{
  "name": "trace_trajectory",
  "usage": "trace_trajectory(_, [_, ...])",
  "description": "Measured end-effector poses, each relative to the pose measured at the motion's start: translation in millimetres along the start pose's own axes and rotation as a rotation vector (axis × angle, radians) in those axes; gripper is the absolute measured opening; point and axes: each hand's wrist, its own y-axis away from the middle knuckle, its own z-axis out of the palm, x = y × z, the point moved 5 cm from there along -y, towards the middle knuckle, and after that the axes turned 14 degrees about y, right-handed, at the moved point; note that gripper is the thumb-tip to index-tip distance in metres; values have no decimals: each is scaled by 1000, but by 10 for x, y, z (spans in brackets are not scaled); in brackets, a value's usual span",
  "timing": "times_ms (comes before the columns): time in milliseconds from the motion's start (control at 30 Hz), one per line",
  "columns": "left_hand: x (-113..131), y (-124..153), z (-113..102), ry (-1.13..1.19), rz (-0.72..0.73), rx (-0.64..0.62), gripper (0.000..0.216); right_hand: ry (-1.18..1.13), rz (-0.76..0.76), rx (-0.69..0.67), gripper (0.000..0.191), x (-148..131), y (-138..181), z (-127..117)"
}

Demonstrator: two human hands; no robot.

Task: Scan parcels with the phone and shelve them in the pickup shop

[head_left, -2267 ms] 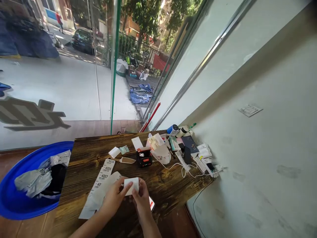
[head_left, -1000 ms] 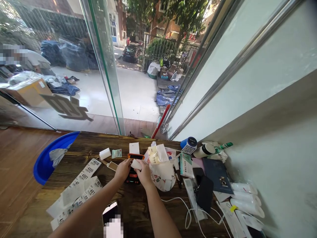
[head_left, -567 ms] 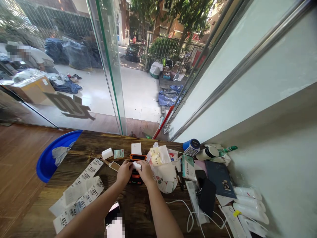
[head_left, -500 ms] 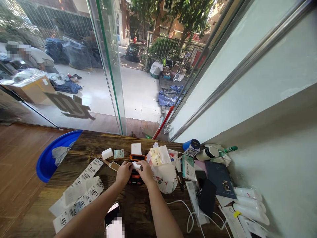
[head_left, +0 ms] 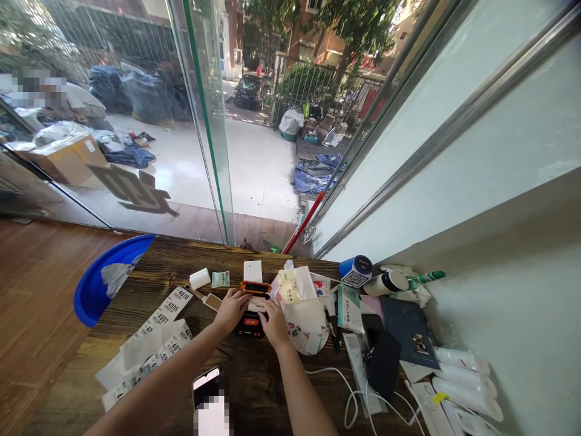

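In the head view, a small black and orange label printer (head_left: pixel 251 327) stands on the dark wooden table with its lid (head_left: pixel 255 286) raised. A white paper roll (head_left: pixel 258 304) lies across its opening. My left hand (head_left: pixel 232 309) grips the left end of the roll, fingers bent beside the lid. The right end is held by my right hand (head_left: pixel 273 323), its fingers curled onto the roll. Both hands partly cover the printer. Left of it are a second white roll (head_left: pixel 200 278), a small green and white packet (head_left: pixel 220 279) and strips of numbered labels (head_left: pixel 170 312).
A phone (head_left: pixel 206 387) lies near the front edge. To the right are a plastic bag with yellow contents (head_left: pixel 295 287), a green and white box (head_left: pixel 349 307), a black power bank-like block (head_left: pixel 384 358) and white cables (head_left: pixel 349 402). A blue bin (head_left: pixel 86 300) stands left, beside glass panels.
The roll has gone lower into the printer, and my right hand's fingers have shifted over it. The view has moved slightly.
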Motion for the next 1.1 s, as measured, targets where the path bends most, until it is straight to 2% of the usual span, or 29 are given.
trace_trajectory(100, [-6,-12,-10,-18,4,-26,31,-6,15,27,16,-6,97,22])
trace_trajectory(300, [0,-31,-5,-21,44,-88,35,-36,-21,111,13,-22,211,24])
trace_trajectory(500, [14,-96,26,-56,21,-78,41,-34,-92,169,16,-37,223,32])
trace_trajectory(700, [51,-101,-6,-67,47,-95,34,3,-112,162,13,-54,213,37])
trace_trajectory(900, [32,-108,14,-105,63,-47,29,75,-91,127,11,-62,195,57])
trace_trajectory(1100, [98,-40,11,-158,192,-42,30,133,-78,90,11,-74,169,62])
